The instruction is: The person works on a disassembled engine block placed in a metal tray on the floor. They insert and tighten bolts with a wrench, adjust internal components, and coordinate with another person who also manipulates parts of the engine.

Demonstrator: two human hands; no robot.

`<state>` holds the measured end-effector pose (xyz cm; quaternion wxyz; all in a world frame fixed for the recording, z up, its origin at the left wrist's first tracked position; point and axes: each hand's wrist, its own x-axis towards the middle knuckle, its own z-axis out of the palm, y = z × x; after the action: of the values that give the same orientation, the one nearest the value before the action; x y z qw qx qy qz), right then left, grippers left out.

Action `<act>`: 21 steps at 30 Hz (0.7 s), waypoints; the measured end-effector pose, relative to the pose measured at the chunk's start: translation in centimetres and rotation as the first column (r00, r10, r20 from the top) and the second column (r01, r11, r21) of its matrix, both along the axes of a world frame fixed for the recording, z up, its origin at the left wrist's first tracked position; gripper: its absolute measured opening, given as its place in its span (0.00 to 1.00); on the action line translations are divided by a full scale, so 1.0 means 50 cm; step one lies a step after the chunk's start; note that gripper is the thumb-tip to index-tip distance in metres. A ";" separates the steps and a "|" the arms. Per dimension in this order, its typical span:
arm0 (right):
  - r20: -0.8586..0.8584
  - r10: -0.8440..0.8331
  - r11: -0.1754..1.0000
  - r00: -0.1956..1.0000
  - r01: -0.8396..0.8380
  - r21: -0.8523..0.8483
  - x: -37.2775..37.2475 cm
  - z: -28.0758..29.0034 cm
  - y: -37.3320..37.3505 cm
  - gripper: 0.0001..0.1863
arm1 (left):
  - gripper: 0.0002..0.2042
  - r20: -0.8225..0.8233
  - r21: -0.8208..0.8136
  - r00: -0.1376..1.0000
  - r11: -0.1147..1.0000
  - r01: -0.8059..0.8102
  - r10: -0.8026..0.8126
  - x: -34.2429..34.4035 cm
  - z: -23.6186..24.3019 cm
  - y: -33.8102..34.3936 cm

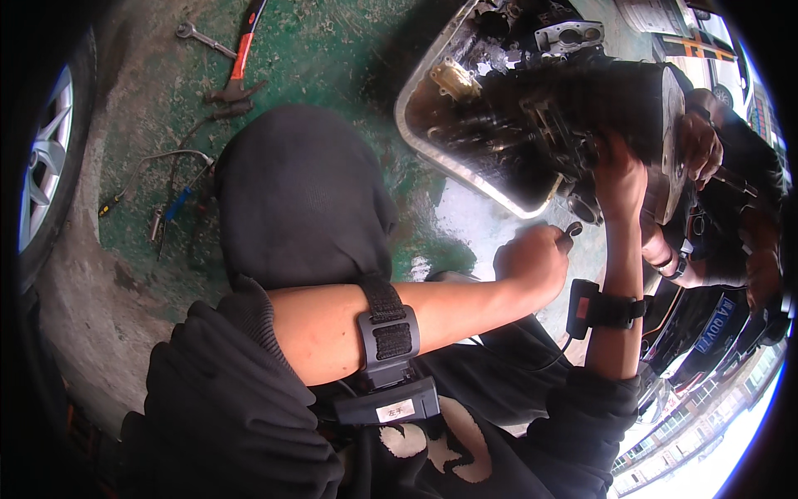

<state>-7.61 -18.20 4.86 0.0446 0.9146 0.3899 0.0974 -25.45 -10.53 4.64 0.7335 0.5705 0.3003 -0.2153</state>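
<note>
My left hand (532, 264) is closed round a short dark tool (573, 229). Only its curved, ring-like end shows past the fingers, so its exact kind is unclear. It is held just short of a greasy dark engine block (615, 100). My right hand (622, 179) is against the near side of the block, its fingers curled onto the metal and partly lost in shadow. Under the block lies a large metal-rimmed tray (420, 141). Inside that tray are a pale metal part (455, 77) and a flat plate with round holes (569, 36).
A co-worker's hand (702, 145) rests at the block's right side. On the green floor (341, 50) lie a hammer (242, 62), a ratchet (204, 38) and a blue-handled tool (178, 204). A car wheel (51, 158) stands far left; a dark car (706, 333) is at right.
</note>
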 end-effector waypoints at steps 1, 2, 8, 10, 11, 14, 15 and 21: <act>-0.004 -0.010 1.000 1.000 0.010 -0.010 0.001 0.002 0.006 0.10 | 0.13 0.006 0.015 1.000 1.000 -0.019 0.019 0.001 -0.002 -0.003; -0.007 -0.021 1.000 1.000 0.021 -0.020 0.000 0.004 0.012 0.10 | 0.13 0.013 0.031 0.999 0.999 -0.038 0.037 0.004 -0.004 -0.006; -0.315 -0.157 0.870 0.936 0.282 0.404 -0.082 0.035 0.013 0.14 | 0.10 0.083 -0.129 0.929 0.928 -0.349 0.360 0.061 -0.025 0.013; -0.706 -0.265 0.615 0.657 0.679 0.401 -0.140 0.054 -0.012 0.20 | 0.10 0.146 -0.210 0.901 0.903 -0.374 0.407 0.079 -0.017 0.022; -0.777 -0.191 0.602 0.599 0.697 0.389 -0.175 0.068 -0.032 0.21 | 0.10 0.230 -0.186 0.869 0.896 -0.402 0.438 0.091 -0.012 0.026; -0.958 -0.174 0.545 0.228 0.833 0.099 -0.246 0.100 -0.087 0.22 | 0.10 0.104 -0.520 0.871 0.773 -0.364 0.481 0.124 0.003 0.033; -0.972 -0.103 0.539 0.209 0.833 0.122 -0.259 0.107 -0.101 0.20 | 0.10 0.095 -0.508 0.901 0.798 -0.323 0.424 0.132 0.006 0.033; -0.961 -0.079 0.388 0.267 0.896 0.217 -0.238 0.104 -0.151 0.17 | 0.15 0.084 -0.457 0.982 0.882 -0.115 0.172 0.191 0.024 0.045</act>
<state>-19.51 -25.74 10.05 -0.5085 0.8249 -0.0853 -0.2316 -15.88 -8.27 5.83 0.8765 0.3733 0.2382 -0.1888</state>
